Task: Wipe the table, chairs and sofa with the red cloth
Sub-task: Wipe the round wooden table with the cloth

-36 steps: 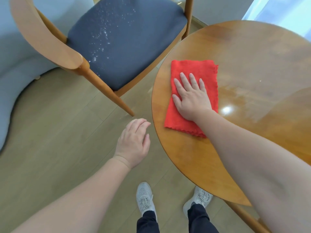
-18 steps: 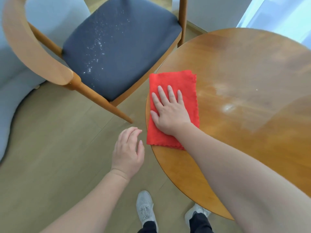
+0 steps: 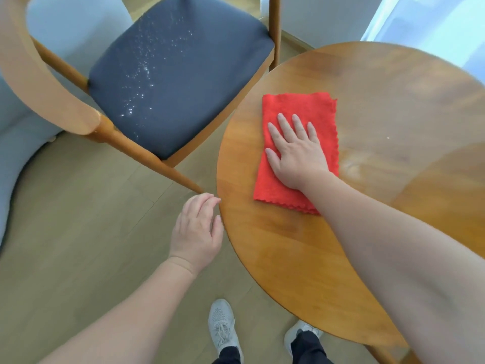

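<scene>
We lean over our round wooden bench [image 3: 393, 106], the red cloth [image 3: 299, 106] flat near its left edge.
Beside it stands a wooden chair [image 3: 183, 82], white specks [image 3: 143, 72] on its dark grey seat. Our right hand [image 3: 296, 153] presses the cloth, fingers straight and spread. Our left hand [image 3: 196, 229] hangs just beside the bench's rim, fingers loosely curled, holding nothing.

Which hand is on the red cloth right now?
The right hand, lying flat with straight fingers on the red cloth on the table. The left hand holds nothing and hangs by the table's edge.
</scene>
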`<action>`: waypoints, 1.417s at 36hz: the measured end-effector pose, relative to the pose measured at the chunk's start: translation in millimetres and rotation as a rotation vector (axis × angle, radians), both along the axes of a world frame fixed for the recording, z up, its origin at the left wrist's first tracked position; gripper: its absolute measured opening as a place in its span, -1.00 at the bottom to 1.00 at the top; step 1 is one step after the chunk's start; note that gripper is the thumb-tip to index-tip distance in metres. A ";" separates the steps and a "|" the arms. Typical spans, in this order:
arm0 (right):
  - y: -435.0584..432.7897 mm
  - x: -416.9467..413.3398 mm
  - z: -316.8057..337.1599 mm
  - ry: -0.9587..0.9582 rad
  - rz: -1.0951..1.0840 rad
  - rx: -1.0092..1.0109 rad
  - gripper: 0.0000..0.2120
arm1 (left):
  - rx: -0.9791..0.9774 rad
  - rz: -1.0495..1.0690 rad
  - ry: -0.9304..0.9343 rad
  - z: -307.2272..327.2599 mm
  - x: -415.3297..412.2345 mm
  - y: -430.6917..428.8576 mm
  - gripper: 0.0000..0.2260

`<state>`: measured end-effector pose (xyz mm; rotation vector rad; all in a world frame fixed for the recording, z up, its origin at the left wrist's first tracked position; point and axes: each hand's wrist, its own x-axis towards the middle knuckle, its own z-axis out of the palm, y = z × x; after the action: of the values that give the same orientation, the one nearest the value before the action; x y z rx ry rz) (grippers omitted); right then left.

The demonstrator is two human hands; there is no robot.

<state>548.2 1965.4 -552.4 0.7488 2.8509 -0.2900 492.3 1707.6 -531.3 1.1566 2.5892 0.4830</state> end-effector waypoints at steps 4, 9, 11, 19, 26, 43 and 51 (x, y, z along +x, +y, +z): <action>13.9 48.4 3.6 -0.033 -0.066 0.002 -0.42 | -0.048 -0.038 -0.015 0.5 12.2 30.4 -0.58; 22.4 109.4 3.8 -0.064 -0.136 -0.009 -0.40 | -0.073 -0.118 0.004 -2.9 28.6 79.1 -0.51; 27.1 130.7 2.6 -0.079 -0.150 -0.001 -0.39 | -0.083 -0.130 0.025 -5.1 30.7 99.4 -0.49; 63.7 171.0 1.5 -0.085 -0.178 0.013 -0.39 | -0.207 -0.081 0.080 -23.9 30.9 136.7 -0.47; 101.8 181.9 -0.6 -0.076 -0.307 0.025 -0.37 | -0.243 -0.099 0.103 -24.0 31.0 139.2 -0.41; 204.0 246.2 1.5 -0.110 -0.770 0.073 -0.31 | -0.251 -0.103 0.101 -22.5 32.6 138.8 -0.42; 206.7 211.0 -0.7 -0.137 -0.840 0.063 -0.35 | -0.251 -0.107 0.105 -24.4 32.9 139.9 -0.43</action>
<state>759.3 2172.1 -553.1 1.8618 2.2703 -0.2351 525.2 1847.5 -555.6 1.2526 2.5652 0.0729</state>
